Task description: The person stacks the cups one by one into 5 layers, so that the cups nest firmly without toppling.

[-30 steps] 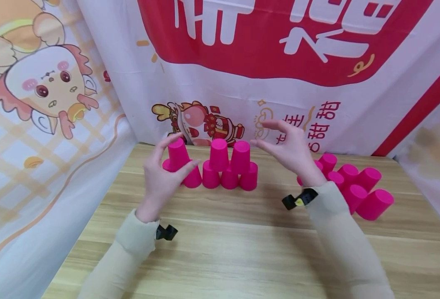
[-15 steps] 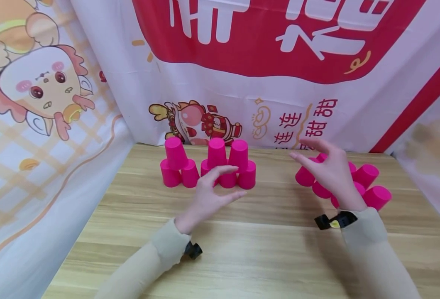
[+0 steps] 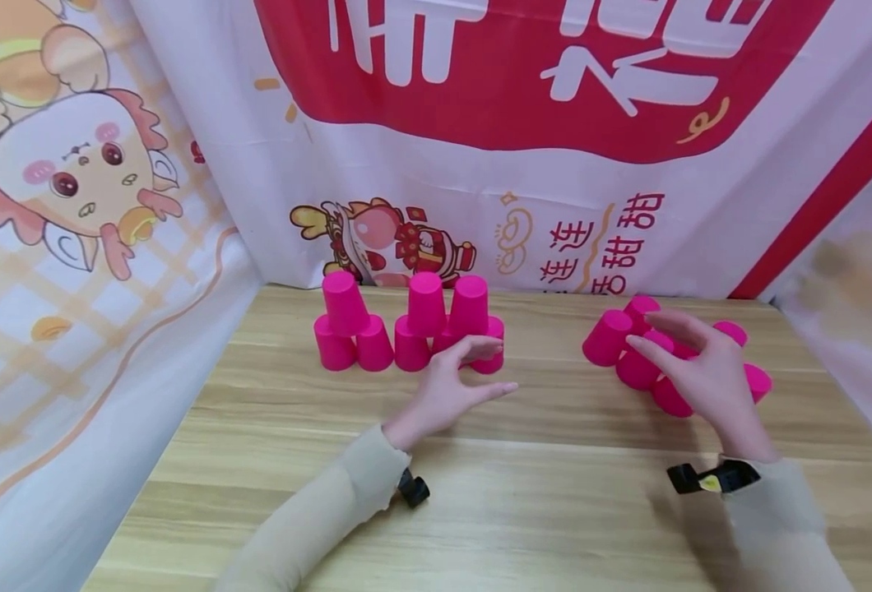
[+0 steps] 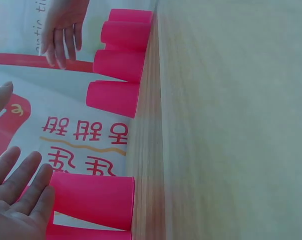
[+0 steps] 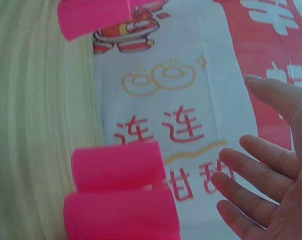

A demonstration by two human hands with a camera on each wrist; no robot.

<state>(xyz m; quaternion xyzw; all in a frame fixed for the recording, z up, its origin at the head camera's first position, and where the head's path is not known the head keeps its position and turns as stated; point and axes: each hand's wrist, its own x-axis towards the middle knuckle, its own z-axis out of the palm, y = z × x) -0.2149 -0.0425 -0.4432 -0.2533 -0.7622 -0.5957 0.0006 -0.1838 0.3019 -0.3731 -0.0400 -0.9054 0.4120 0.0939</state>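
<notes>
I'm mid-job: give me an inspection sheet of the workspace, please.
Surface: pale brown wood-grain tabletop; no spill seen.
Job's things: two-tier row of inverted, tapered, plastic-looking pink cups at left; cluster of matching cups at right, partly hidden.
Clutter: nothing seen.
Grips: left grip, a bare hand, thumb and fingers apart, before the row; right grip, likewise, at the cluster; neither holds a cup.
Cables: nothing seen.
Surroundings: white fabric backdrop with red print behind; white cloth with orange checks, left.
</notes>
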